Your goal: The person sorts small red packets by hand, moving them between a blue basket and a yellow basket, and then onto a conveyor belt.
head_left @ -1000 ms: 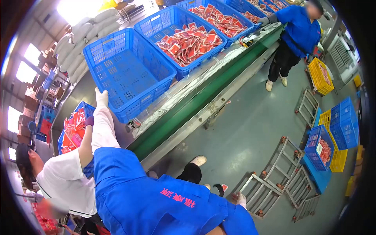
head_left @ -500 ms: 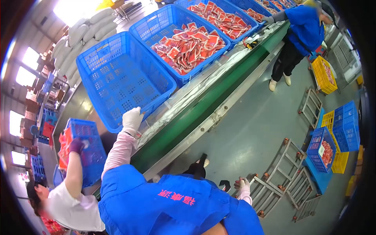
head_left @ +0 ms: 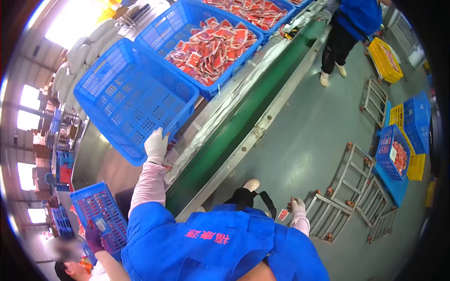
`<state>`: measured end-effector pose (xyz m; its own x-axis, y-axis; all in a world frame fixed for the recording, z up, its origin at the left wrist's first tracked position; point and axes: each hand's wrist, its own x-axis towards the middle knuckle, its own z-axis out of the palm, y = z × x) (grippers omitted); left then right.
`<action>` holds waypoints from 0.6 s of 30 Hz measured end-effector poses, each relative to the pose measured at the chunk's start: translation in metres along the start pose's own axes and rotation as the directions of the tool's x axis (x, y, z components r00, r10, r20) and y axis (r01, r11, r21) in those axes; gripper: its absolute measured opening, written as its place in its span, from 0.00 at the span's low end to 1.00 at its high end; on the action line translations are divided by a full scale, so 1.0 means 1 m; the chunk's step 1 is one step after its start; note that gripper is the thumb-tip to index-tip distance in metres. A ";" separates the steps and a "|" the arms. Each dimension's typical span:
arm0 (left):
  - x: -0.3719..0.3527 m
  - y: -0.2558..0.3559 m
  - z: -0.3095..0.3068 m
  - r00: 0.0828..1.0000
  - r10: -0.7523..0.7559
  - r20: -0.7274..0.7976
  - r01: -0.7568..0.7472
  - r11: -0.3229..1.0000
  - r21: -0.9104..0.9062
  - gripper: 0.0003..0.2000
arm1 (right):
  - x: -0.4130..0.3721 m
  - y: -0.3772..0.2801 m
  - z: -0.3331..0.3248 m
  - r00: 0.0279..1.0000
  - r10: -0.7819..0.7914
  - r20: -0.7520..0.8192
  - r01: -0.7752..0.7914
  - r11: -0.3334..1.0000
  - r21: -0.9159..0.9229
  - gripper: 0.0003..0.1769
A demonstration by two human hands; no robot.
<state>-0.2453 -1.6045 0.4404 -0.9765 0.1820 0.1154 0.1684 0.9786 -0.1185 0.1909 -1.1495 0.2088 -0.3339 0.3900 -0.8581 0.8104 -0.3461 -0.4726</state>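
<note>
1. Grey floor [head_left: 286, 150] spreads under everything at the right, where several metal frames [head_left: 334, 202] on casters lie.
2. Green conveyor belt [head_left: 243, 117] runs diagonally, with a crinkled pale sheet [head_left: 211, 129] along its crate side.
3. Near blue crate [head_left: 136, 100], wide and slotted, sits beside the belt on a metal table [head_left: 96, 154], its perforated bottom showing.
4. Filled blue crate [head_left: 164, 51] stands next in line, heaped with red and white packets [head_left: 218, 49].
5. One co-worker [head_left: 358, 16] in blue stands across the belt; another's purple glove [head_left: 95, 237] is against a smaller, tilted blue basket [head_left: 105, 210] at the lower left.
6. Left hand [head_left: 156, 146], white-gloved, is closed over the near crate's rim at its nearest corner.
7. Right hand [head_left: 298, 210], gloved with fingertips showing, hangs half open, fingers loosely bent; whether it holds anything, I cannot tell.
8. Small red packet [head_left: 282, 214] shows just beside those fingers.
</note>
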 end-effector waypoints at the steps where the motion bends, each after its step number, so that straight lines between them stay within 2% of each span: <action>1: -0.007 -0.002 -0.008 1.000 0.014 -0.025 -0.014 1.000 -0.019 0.14 | 0.000 0.000 0.003 0.999 -0.028 0.016 0.028 1.000 0.013 0.16; 2: -0.009 -0.003 -0.020 0.998 0.031 -0.061 -0.034 0.999 -0.037 0.14 | -0.008 0.006 0.005 1.000 -0.019 0.010 0.019 0.999 0.026 0.16; 3: -0.010 0.002 -0.044 1.000 0.011 -0.016 -0.011 1.000 0.011 0.14 | -0.007 0.004 0.006 0.999 -0.032 -0.001 0.032 0.999 0.010 0.15; 4: -0.010 -0.009 -0.062 0.997 0.054 -0.053 -0.053 0.998 0.036 0.13 | -0.011 0.008 0.001 1.000 -0.031 -0.002 0.031 0.999 -0.029 0.15; 6: -0.018 -0.016 -0.076 0.984 0.073 -0.162 -0.077 0.997 -0.019 0.12 | -0.025 0.018 -0.006 0.999 -0.046 0.003 0.046 0.998 0.030 0.16; 8: -0.016 -0.006 -0.066 0.997 0.047 -0.057 -0.045 0.998 0.045 0.13 | -0.010 0.040 -0.009 0.997 0.068 -0.040 -0.072 0.990 -0.122 0.16; 9: -0.014 -0.004 -0.046 0.996 0.081 -0.044 -0.079 0.996 0.045 0.14 | -0.019 0.039 -0.009 0.997 0.016 -0.070 -0.026 0.989 -0.147 0.17; 10: -0.010 0.000 -0.023 0.997 0.070 0.027 -0.072 0.996 0.056 0.13 | -0.029 0.042 -0.009 0.997 0.030 -0.073 -0.040 0.988 -0.148 0.17; 12: -0.007 0.004 -0.001 0.995 0.035 -0.090 -0.034 0.999 0.009 0.13 | -0.029 0.036 -0.008 0.998 0.055 -0.040 -0.058 0.996 -0.072 0.18; 15: -0.002 0.008 -0.057 0.991 0.026 -0.135 -0.018 0.998 0.061 0.12 | -0.018 0.043 -0.014 0.999 0.016 -0.031 -0.020 0.991 -0.131 0.17; 16: 0.006 0.010 -0.094 0.963 0.126 -0.239 -0.117 0.992 0.051 0.12 | -0.024 0.049 -0.018 1.000 0.014 -0.024 -0.018 0.981 -0.191 0.16; 17: 0.017 0.008 -0.118 0.958 0.147 -0.245 -0.139 0.989 0.050 0.12 | -0.028 0.056 -0.022 0.996 -0.089 0.007 0.089 0.987 -0.136 0.16; 18: 0.023 0.007 -0.127 0.949 0.166 -0.267 -0.161 0.986 0.040 0.12 | -0.028 0.063 -0.028 0.997 -0.081 0.015 0.083 0.983 -0.163 0.16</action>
<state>-0.2493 -1.5813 0.5676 -0.8629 0.3610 0.3536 0.3183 0.9318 -0.1747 0.2645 -1.1585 0.2091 -0.4059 0.4037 -0.8199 0.8475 -0.1694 -0.5030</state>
